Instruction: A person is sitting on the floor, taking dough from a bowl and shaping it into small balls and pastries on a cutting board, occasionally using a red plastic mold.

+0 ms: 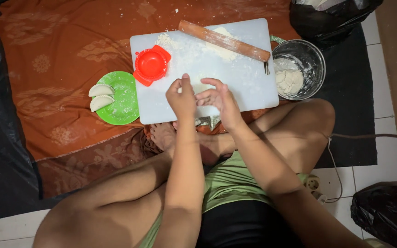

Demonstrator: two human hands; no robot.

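**Floor cloth and what sits on it**

Tiled floor [394,98], covered by black sheet [1,151], then rust-orange patterned cloth [56,69], flour-dusted. On cloth: white cutting board [249,87], green plate [125,103] just beside its left edge. Metal bowl [315,57] at board's right, black bag [327,18] behind it.

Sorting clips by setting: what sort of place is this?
Probably a home floor used for making dumplings: a person sits cross-legged on white tiles, with a floured cutting board and rolling pin on an orange cloth.
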